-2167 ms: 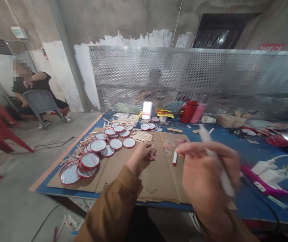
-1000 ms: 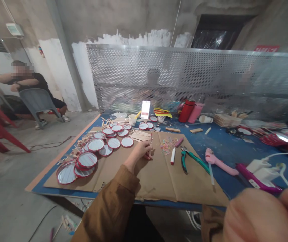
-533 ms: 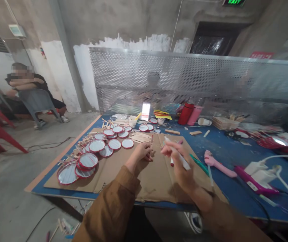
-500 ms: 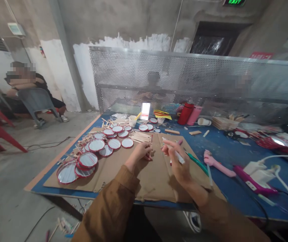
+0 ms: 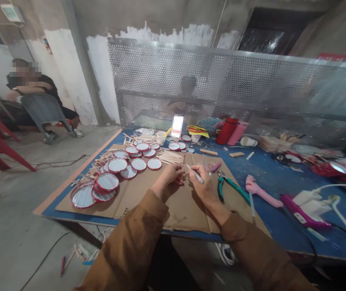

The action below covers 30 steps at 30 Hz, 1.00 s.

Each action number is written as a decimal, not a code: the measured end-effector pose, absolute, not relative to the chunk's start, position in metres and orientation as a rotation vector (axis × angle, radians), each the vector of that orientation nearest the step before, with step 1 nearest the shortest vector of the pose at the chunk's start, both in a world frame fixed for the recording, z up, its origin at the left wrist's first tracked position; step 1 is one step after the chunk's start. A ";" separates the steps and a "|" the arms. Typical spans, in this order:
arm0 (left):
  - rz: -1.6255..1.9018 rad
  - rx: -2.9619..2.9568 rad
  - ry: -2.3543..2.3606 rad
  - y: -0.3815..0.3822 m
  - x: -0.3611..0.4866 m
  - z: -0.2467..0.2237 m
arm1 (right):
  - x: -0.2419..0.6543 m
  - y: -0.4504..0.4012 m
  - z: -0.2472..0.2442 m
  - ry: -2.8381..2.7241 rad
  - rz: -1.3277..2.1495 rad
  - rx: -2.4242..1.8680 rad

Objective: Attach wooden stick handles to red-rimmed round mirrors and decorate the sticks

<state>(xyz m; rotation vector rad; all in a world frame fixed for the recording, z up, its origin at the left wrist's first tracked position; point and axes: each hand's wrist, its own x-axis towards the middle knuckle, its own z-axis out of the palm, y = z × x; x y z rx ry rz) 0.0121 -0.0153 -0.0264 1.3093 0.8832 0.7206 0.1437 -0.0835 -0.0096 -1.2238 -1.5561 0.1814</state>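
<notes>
My right hand (image 5: 203,184) is closed around a white pen-like stick (image 5: 195,173), its tip pointing toward my left hand. Close beside it, my left hand (image 5: 170,177) has its fingers pinched together over the cardboard sheet (image 5: 148,194); whatever it holds is too small to make out. Just beyond my hands lies a bundle of thin wooden sticks (image 5: 171,157). Round red-rimmed discs (image 5: 117,165) are spread and partly stacked to the left. Teal-handled pliers (image 5: 235,189) lie right of my right hand.
A pink glue gun (image 5: 264,192) and a purple power strip (image 5: 303,212) with white plugs are at the right. Red (image 5: 226,130) and pink bottles stand before the perforated metal screen (image 5: 161,81). A person (image 5: 33,85) sits at far left.
My right hand has moved closer to my left hand, bringing the white stick with it, and more of the teal pliers shows. The camera view has shifted slightly.
</notes>
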 end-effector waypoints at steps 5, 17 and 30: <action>0.683 1.309 0.911 -0.019 0.010 -0.016 | 0.143 -0.083 -0.011 -1.633 0.149 -1.215; 0.698 1.301 0.900 -0.021 0.009 -0.012 | 0.144 -0.081 -0.016 -1.655 0.240 -1.221; 0.695 1.296 0.902 -0.020 0.010 -0.014 | 0.142 -0.082 -0.015 -1.627 0.272 -1.229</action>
